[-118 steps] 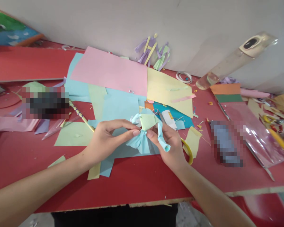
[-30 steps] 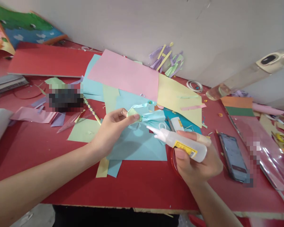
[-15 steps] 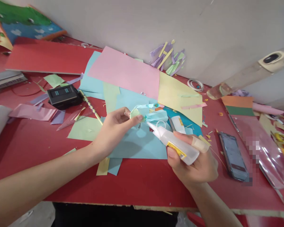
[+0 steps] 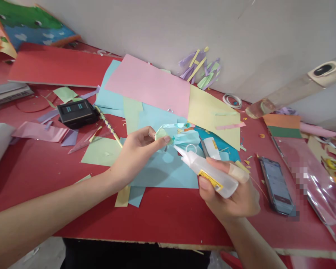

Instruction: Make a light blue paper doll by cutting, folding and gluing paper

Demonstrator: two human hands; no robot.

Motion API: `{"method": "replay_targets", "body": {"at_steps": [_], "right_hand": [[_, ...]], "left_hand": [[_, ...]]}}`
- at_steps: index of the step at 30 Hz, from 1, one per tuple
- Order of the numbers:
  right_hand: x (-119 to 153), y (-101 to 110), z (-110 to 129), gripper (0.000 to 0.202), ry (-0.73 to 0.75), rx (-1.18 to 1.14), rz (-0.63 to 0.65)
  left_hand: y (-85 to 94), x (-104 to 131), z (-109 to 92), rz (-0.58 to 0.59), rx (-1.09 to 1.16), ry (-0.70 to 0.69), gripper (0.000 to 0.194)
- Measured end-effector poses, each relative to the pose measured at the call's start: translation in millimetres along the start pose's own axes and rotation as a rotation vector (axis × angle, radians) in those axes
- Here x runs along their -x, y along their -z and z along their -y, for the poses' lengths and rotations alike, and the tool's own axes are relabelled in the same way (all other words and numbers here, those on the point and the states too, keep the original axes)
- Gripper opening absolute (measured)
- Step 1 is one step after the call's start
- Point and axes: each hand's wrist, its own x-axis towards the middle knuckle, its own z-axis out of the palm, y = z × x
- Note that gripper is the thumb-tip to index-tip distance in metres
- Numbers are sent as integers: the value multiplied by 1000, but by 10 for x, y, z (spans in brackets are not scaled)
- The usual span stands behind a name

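Red table (image 4: 168,220) supports paper sheets (image 4: 149,84). Our left hand (image 4: 131,155) pinches the paper craft (image 4: 187,138) between thumb and fingers, partly covering it. Our right hand (image 4: 235,194) has its fingers around the bottle (image 4: 200,164); nozzle (image 4: 179,151) contact is unclear. We cannot read the yellow label (image 4: 213,181).

The left hand (image 4: 149,144) pinches the paper figure (image 4: 184,137); the right (image 4: 226,186) holds a glue bottle (image 4: 214,177).
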Motion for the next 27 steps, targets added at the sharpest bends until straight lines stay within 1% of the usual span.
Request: {"method": "replay_targets", "body": {"at_steps": [5,8,10,13,18,27], "right_hand": [[50,-8,-58,41,-23,-2,-81],[63,-21,-64,38,-38,3,-131],[67,-27,-65,36,-48,24,-139],[73,-30,-64,35,-61,59,-134],[75,-20,-46,36,-50,87,-101],[11,-18,-5,35,-33,35,-25]], "left_hand": [[12,-11,5,-17,-2,8,41],[9,-15,9,-11,-1,8,41],[5,-15,13,-21,-4,1,41],[4,-12,15,-32,-4,1,40],[4,-1,1,-13,-28,-18,39],[-10,24,-26,35,-66,-95,35]]}}
